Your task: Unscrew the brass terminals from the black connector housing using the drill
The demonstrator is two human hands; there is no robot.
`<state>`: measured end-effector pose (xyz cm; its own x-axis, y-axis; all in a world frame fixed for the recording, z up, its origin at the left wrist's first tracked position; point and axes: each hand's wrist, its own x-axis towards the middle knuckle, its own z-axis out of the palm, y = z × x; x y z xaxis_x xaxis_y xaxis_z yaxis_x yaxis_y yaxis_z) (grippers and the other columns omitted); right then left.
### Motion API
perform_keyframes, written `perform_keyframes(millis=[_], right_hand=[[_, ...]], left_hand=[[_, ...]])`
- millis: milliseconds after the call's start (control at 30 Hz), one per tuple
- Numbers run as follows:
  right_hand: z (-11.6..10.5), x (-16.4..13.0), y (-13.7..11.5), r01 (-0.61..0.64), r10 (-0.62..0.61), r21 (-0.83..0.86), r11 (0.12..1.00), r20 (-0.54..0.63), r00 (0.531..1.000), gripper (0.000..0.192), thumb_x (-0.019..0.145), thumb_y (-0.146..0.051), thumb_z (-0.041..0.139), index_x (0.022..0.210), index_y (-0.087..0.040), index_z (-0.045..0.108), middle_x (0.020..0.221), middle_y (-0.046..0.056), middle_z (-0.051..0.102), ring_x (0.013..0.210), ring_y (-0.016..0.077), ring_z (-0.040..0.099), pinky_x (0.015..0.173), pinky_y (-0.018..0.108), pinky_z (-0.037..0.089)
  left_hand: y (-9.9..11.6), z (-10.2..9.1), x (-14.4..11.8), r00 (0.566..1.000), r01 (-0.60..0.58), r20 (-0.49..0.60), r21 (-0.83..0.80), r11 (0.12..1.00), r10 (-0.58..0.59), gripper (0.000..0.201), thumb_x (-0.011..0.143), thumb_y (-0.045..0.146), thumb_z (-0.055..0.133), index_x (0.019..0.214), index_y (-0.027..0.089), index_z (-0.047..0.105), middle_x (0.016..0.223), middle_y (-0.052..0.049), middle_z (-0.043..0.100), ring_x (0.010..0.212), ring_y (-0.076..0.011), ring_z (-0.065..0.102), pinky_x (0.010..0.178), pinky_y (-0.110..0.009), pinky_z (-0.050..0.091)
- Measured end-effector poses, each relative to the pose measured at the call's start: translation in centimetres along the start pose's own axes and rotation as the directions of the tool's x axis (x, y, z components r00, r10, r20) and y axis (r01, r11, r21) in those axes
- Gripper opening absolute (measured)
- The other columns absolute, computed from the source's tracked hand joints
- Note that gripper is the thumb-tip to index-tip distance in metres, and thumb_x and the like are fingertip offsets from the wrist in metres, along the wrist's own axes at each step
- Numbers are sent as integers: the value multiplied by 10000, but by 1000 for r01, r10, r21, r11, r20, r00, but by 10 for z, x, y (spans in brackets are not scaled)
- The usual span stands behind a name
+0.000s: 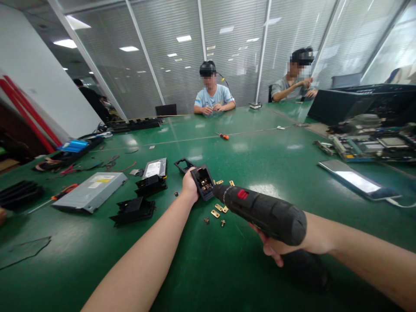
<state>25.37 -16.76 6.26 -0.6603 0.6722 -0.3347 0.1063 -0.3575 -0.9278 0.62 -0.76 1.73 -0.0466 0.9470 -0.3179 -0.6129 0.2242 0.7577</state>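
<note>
My left hand (190, 185) is closed around a black plastic housing (203, 182), an open box with brass-coloured screws and terminals inside it. A black cordless drill (263, 212) with a red switch is gripped in my right hand (268, 245). The drill's chuck points left at the housing's open side; whether a bit touches a screw, I cannot tell. Around the housing lie several flat brass plates (215, 213) with holes. Two small screws (222, 223) rest on the table just below the plates, and another loose one (176, 194) sits left of my wrist.
Two black plastic parts (134, 211) and a hard drive (155, 168) lie left of my arm, beside a silver optical drive (91, 190). An orange screwdriver (224, 136) is farther back. At right are a phone (357, 178) on a cable and a circuit board (373, 143). Two people sit opposite.
</note>
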Motion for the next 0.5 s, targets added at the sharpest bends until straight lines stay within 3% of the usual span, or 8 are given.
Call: perform_keyframes(millis=[100, 267, 400, 500], right_hand=[[1, 0, -1, -18, 18, -1, 1000, -2, 1000, 462, 647, -207, 930, 944, -178, 578, 646, -68, 685, 552, 123, 709, 528, 219, 585], [-4, 1, 5, -8, 8, 40, 999, 14, 1000, 506, 657, -184, 950, 970, -189, 552, 692, -65, 707, 587, 144, 749, 563, 244, 613], [-9, 2, 13, 18, -20, 33, 999, 51, 998, 582, 697, -201, 963, 1101, -204, 543, 703, -84, 703, 577, 161, 761, 577, 276, 622], [-11, 4, 15, 11, -11, -2, 1000, 42, 999, 517, 668, -143, 958, 1026, -186, 587, 696, -78, 691, 599, 160, 763, 563, 252, 603]], left_hand=[[0, 0, 0, 1000, -19, -10, 76, 997, 19, 189, 832, 307, 553, 675, 210, 593, 572, -36, 614, 491, -220, 608, 527, -338, 536], [0, -1, 1, 1000, -6, 2, 64, 998, 6, 168, 818, 313, 560, 684, 213, 579, 569, -31, 608, 494, -221, 606, 563, -365, 569], [-1, -2, 2, 1000, -27, 6, 77, 997, 27, 171, 829, 309, 554, 693, 211, 586, 573, -29, 612, 498, -219, 611, 524, -340, 544], [-2, -2, 2, 999, -36, 5, 82, 996, 35, 172, 829, 309, 554, 693, 210, 590, 577, -31, 614, 497, -221, 606, 515, -338, 527]])
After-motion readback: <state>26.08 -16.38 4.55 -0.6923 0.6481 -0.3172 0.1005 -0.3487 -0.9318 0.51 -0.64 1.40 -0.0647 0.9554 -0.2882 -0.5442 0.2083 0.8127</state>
